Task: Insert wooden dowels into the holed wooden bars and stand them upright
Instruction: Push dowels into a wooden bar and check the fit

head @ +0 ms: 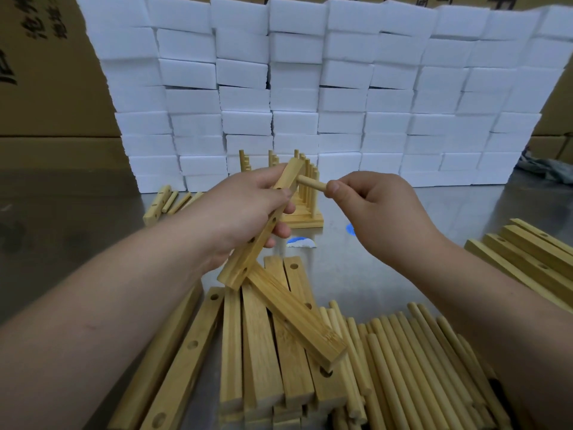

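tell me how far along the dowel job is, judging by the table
Done: a few finished bars with dowels stand upright by the white foam blocks. In hand: the left hand holds a holed bar while the right hand pushes a dowel into its top hole; its other holes look empty. Left: the stack of empty bars and the pile of loose dowels, so most remains.

black printed characters on cardboard box (40, 57) (cut off, tilted), none legible
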Demonstrator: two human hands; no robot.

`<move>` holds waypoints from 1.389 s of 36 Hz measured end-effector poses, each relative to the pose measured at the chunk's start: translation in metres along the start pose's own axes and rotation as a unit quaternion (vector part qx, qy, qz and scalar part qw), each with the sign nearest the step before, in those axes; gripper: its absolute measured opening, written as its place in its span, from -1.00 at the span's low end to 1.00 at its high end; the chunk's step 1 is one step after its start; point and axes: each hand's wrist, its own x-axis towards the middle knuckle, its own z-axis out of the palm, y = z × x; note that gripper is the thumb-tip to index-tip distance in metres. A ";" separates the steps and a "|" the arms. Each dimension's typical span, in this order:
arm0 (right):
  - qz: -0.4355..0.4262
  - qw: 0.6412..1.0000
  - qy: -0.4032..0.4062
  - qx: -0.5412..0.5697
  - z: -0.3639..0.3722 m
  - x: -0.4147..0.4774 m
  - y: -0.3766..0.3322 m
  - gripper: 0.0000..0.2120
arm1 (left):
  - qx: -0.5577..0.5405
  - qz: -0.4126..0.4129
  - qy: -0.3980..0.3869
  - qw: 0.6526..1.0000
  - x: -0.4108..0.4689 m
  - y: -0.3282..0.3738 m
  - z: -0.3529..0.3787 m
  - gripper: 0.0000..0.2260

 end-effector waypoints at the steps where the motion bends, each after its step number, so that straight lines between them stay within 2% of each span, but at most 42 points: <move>1: 0.009 1.000 0.002 0.019 -0.001 0.001 -0.001 -0.67 | -0.001 0.004 -0.006 1.000 0.000 0.000 0.000 -0.69; 7: 0.072 0.985 0.017 0.153 -0.004 0.004 -0.007 -0.86 | -0.019 0.006 0.029 0.999 0.004 0.000 0.000 -0.68; 9: 0.091 0.975 0.016 0.201 -0.005 0.004 -0.009 -0.95 | -0.033 -0.009 0.038 0.999 0.003 0.000 0.000 -0.77; 11: 0.092 0.962 0.008 0.258 -0.006 0.004 -0.011 -0.93 | -0.050 -0.020 0.039 0.998 0.002 0.001 -0.001 -0.87; 14: 0.079 0.933 0.006 0.352 -0.006 0.004 -0.013 -0.89 | -0.087 -0.034 0.049 0.994 0.002 0.003 0.000 -0.85; 16: 0.078 0.915 0.035 0.394 -0.005 0.004 -0.013 -0.87 | -0.117 -0.041 0.049 0.991 0.001 0.005 0.000 -0.88; 19: 0.067 0.907 0.104 0.404 -0.003 0.004 -0.013 -0.84 | -0.141 -0.037 0.043 0.988 0.000 0.008 0.003 -0.90; 22: 0.035 0.909 0.142 0.389 0.000 0.002 -0.015 -0.83 | -0.152 -0.031 0.047 0.987 -0.003 0.011 0.010 -0.89; 26: -0.119 0.930 0.174 0.300 -0.004 -0.005 -0.025 -0.82 | -0.204 -0.092 0.078 0.971 -0.004 0.011 0.008 -0.84; 28: -0.150 0.939 0.179 0.253 -0.005 -0.007 -0.027 -0.81 | -0.203 -0.105 0.098 0.968 -0.002 0.010 0.004 -0.81; 31: -0.081 0.963 0.152 0.205 -0.003 -0.004 -0.024 -0.85 | -0.182 -0.065 0.099 0.976 -0.001 0.011 0.002 -0.89; 33: -0.036 0.984 0.115 0.128 -0.002 -0.003 -0.018 -0.85 | -0.154 -0.031 0.079 0.984 -0.002 0.013 0.003 -0.91; 39: -0.027 0.998 -0.007 -0.054 -0.002 -0.005 -0.013 -0.74 | -0.065 0.018 0.057 0.996 -0.003 0.009 0.005 -0.88; 43: -0.033 0.996 -0.064 -0.054 -0.001 -0.004 -0.014 -0.79 | -0.047 0.017 0.051 0.997 -0.002 0.007 0.004 -0.86; 47: -0.013 0.998 -0.045 -0.029 -0.001 -0.003 -0.011 -0.71 | -0.026 0.024 0.061 0.997 -0.001 0.004 0.004 -0.81; 49: 0.001 0.999 -0.037 -0.001 -0.001 -0.001 -0.008 -0.84 | -0.019 0.022 0.062 0.998 0.000 0.004 0.004 -0.81; 50: 0.000 1.000 -0.029 0.003 -0.002 -0.001 -0.006 -0.85 | -0.018 0.021 0.061 0.998 0.000 0.003 0.003 -0.83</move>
